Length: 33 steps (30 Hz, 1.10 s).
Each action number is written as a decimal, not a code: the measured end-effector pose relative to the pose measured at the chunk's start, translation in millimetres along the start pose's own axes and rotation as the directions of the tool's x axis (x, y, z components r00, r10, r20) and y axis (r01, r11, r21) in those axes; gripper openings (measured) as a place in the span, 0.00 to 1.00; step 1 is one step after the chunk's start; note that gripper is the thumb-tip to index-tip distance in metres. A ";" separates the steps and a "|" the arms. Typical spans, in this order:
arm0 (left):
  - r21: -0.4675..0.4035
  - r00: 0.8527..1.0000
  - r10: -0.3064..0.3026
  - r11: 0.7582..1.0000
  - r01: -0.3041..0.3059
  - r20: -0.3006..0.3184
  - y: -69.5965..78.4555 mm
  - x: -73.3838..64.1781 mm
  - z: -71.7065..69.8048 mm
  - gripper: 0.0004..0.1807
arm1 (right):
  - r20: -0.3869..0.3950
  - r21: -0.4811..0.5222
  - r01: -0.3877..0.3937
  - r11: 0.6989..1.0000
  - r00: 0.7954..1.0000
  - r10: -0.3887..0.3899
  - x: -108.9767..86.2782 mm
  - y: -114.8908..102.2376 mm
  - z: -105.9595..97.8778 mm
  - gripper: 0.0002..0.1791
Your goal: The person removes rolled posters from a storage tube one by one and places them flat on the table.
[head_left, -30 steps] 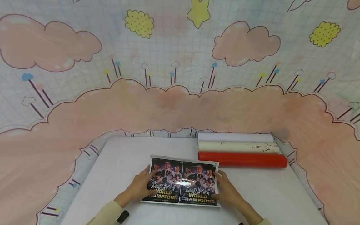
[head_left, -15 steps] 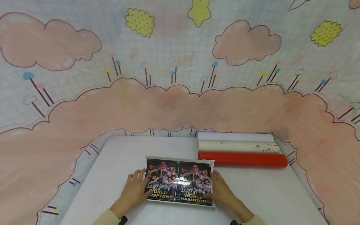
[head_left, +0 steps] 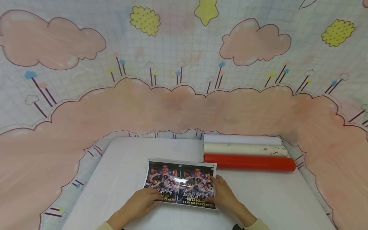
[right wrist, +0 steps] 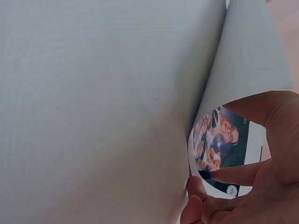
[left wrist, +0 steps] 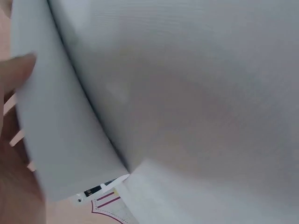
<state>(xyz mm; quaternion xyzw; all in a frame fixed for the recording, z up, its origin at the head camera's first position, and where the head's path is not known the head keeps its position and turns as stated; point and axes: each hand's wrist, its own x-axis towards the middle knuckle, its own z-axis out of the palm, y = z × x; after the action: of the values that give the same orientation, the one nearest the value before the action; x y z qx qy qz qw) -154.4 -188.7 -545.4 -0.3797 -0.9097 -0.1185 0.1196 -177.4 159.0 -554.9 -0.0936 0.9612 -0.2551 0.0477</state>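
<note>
A glossy printed poster sheet (head_left: 180,185) with two matching panels, lettered "World Champions", lies over the white table (head_left: 120,166). At its lower left corner is my left hand (head_left: 138,204), the fingers covering part of the lettering. In the left wrist view, the thumb (left wrist: 18,70) lies on the sheet's curled white back (left wrist: 65,140), with other fingers partly hidden behind it. My right hand (head_left: 225,196) holds the right edge. From the right wrist, the curled sheet (right wrist: 254,51) shows its printed inside, with fingers (right wrist: 238,173) on that face and others at the outer edge.
Behind the poster, at the table's back right, lie three rolls side by side: a red roll (head_left: 250,162), a cream patterned roll (head_left: 244,149) and a white roll (head_left: 241,139). A cloud-patterned cloth (head_left: 184,108) hangs behind and around the table.
The poster has shifted left. My left hand has slid from the left edge down to the lower left corner. My right hand has moved slightly left, still at the right edge.
</note>
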 end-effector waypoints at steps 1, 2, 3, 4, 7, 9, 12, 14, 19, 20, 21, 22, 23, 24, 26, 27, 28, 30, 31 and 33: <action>0.007 1.000 -0.007 1.000 0.007 -0.022 -0.2 -0.5 1.2 0.08 | 0.001 -0.005 0.003 1.000 1.000 -0.003 0.6 -0.4 0.1 0.52; 0.012 0.999 -0.012 1.000 0.013 -0.046 -0.4 -0.7 2.0 0.08 | 0.001 -0.006 0.007 1.000 1.000 -0.007 1.1 -1.2 -0.2 0.52; 0.015 0.997 -0.019 1.000 0.020 -0.069 -0.6 -1.0 2.7 0.08 | 0.001 -0.004 0.006 1.000 1.000 -0.006 1.7 -2.3 -0.3 0.52; 0.019 0.996 -0.029 0.999 0.030 -0.086 -0.9 -1.1 3.2 0.07 | 0.003 0.000 0.001 1.000 1.000 -0.001 2.5 -3.3 -0.2 0.52; 0.041 0.991 -0.052 0.998 0.057 -0.126 -2.4 -2.0 3.7 0.07 | 0.009 0.022 -0.007 1.000 1.000 0.006 5.4 -7.9 -0.5 0.52; 0.063 0.988 -0.062 0.995 0.071 -0.144 -4.1 -3.6 3.8 0.08 | 0.014 0.038 0.001 0.999 1.000 -0.001 7.7 -11.5 -0.3 0.52; 0.106 0.985 -0.065 0.991 0.082 -0.160 -8.9 -7.2 5.3 0.10 | 0.020 0.045 0.014 0.999 1.000 -0.015 11.3 -15.2 1.0 0.52; 0.131 0.983 -0.066 0.987 0.089 -0.173 -12.7 -9.9 6.3 0.12 | 0.021 0.042 0.016 0.999 1.000 -0.017 13.9 -16.6 2.7 0.51; 0.169 0.977 -0.099 0.977 0.132 -0.190 -23.8 -15.6 8.4 0.14 | 0.019 0.054 0.012 0.998 1.000 -0.013 22.4 -20.3 7.4 0.51; 0.173 0.975 -0.110 0.974 0.144 -0.192 -26.2 -16.7 8.7 0.13 | 0.015 0.057 0.021 0.998 1.000 -0.022 24.5 -21.5 8.2 0.51; 0.175 0.974 -0.116 0.973 0.150 -0.193 -28.3 -17.6 8.6 0.14 | 0.016 0.060 0.021 0.998 1.000 -0.022 26.8 -22.6 9.1 0.51; 0.180 0.973 -0.123 0.971 0.158 -0.194 -30.4 -18.5 8.2 0.13 | 0.013 0.069 0.025 0.997 1.000 -0.026 29.0 -23.8 10.0 0.51; 0.182 0.972 -0.131 0.969 0.167 -0.196 -32.5 -19.4 7.9 0.14 | 0.012 0.074 0.026 0.997 1.000 -0.027 31.3 -25.0 10.9 0.50; 0.181 0.970 -0.140 0.968 0.177 -0.197 -34.4 -20.2 7.3 0.14 | 0.009 0.080 0.028 0.996 1.000 -0.029 33.6 -26.2 12.0 0.50; 0.178 0.967 -0.165 0.963 0.200 -0.197 -38.2 -22.3 6.1 0.14 | 0.003 0.102 0.041 0.994 0.999 -0.042 38.1 -29.4 13.8 0.50; 0.180 0.965 -0.177 0.961 0.213 -0.194 -40.0 -23.4 5.6 0.14 | 0.004 0.111 0.045 0.993 0.999 -0.045 40.2 -31.2 14.8 0.50; 0.181 0.963 -0.194 0.957 0.228 -0.189 -42.1 -24.5 5.1 0.14 | 0.003 0.120 0.055 0.991 0.998 -0.055 42.0 -33.2 15.8 0.49; 0.183 0.958 -0.225 0.949 0.257 -0.179 -45.7 -26.7 4.0 0.14 | 0.006 0.121 0.072 0.990 0.997 -0.073 46.1 -36.8 18.6 0.49; 0.186 0.955 -0.240 0.944 0.272 -0.175 -47.8 -27.9 3.5 0.14 | 0.011 0.121 0.077 0.990 0.997 -0.079 48.5 -38.8 19.8 0.49; 0.191 0.948 -0.270 0.935 0.300 -0.167 -51.7 -29.9 2.0 0.14 | 0.026 0.123 0.067 0.990 0.997 -0.070 53.0 -43.3 22.1 0.49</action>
<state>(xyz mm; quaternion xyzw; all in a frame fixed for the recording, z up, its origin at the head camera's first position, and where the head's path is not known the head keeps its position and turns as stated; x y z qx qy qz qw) -171.4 -243.2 -562.9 -0.2194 -0.9521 -0.0619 0.2037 -219.5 100.6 -554.8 -0.1273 0.9392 -0.3134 0.0590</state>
